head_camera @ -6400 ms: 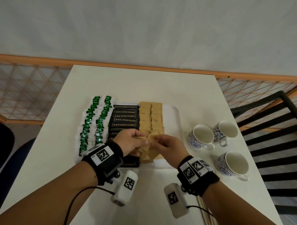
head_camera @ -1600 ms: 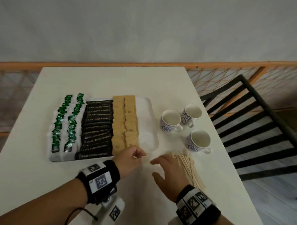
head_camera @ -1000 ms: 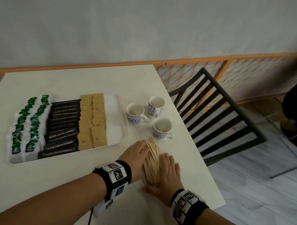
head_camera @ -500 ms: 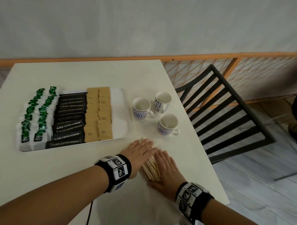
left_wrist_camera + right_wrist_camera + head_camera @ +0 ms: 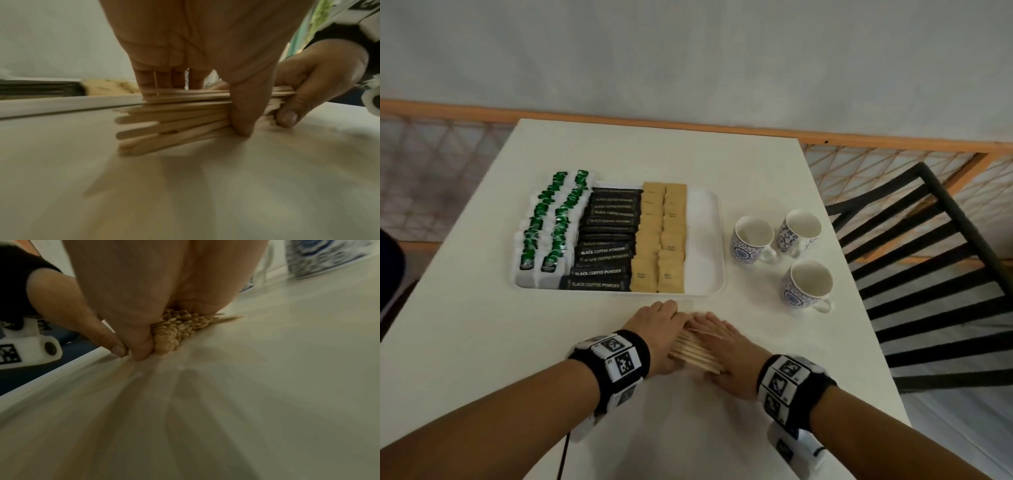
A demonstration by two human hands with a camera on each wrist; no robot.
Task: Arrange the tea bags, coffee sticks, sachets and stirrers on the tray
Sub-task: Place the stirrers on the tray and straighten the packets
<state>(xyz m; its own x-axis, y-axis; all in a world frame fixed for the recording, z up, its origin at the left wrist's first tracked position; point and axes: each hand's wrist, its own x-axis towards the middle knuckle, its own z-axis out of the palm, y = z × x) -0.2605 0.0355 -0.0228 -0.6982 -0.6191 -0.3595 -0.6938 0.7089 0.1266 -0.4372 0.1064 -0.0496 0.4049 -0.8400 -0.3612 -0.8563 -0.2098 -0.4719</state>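
Observation:
A white tray (image 5: pixel 703 236) holds rows of green-tagged tea bags (image 5: pixel 551 222), black coffee sticks (image 5: pixel 606 246) and tan sachets (image 5: pixel 662 240); a strip along its right side is bare. Just in front of the tray, a bundle of wooden stirrers (image 5: pixel 695 353) lies on the table between my hands. My left hand (image 5: pixel 654 329) grips it from the left, with the thumb on the near side and the fingers behind the stirrers (image 5: pixel 174 120). My right hand (image 5: pixel 719 346) covers it from the right, and its thumb (image 5: pixel 287 113) curls round the ends. In the right wrist view the stirrer ends (image 5: pixel 180 327) show under my palm.
Three blue-patterned white cups (image 5: pixel 808 284) stand to the right of the tray. A black slatted chair (image 5: pixel 928 274) sits off the table's right edge. An orange rail (image 5: pixel 688 125) runs behind the table (image 5: pixel 482 342).
Both hands have closed in on the stirrers and gathered the spread pile into a tight bundle. The bundle has slid left, from beside the cups to in front of the tray.

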